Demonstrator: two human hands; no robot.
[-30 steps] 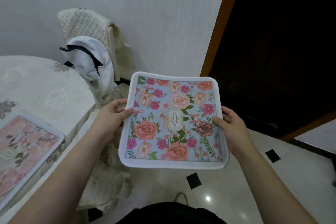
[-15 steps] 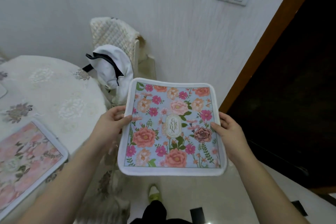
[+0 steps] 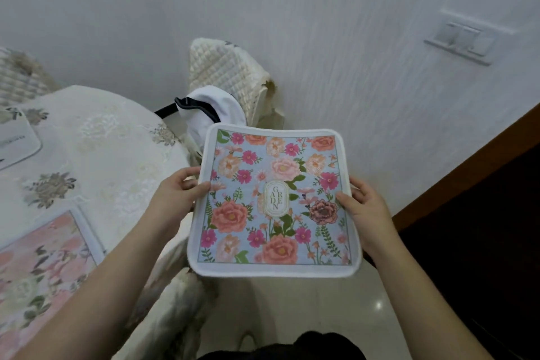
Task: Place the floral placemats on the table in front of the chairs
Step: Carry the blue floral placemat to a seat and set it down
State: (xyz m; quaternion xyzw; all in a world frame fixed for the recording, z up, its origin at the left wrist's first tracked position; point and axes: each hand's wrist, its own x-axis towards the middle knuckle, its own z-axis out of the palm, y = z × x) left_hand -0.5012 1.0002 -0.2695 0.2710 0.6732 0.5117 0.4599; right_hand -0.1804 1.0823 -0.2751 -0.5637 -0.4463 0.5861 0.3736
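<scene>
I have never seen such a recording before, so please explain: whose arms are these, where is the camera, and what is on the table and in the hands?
There is no machine. The one camera is worn on a person's head and looks down at their own arms. The left hand and right hand hold a blue floral placemat by its side edges, in the air beside the table. On the tablecloth lie a pink floral placemat and, at the far left edge, part of another mat. Behind stands a padded chair with a white cap on it.

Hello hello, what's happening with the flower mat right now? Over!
Left hand and right hand each grip a side of the blue floral placemat. Mat in the air, off the table. Nothing blocking.
</scene>
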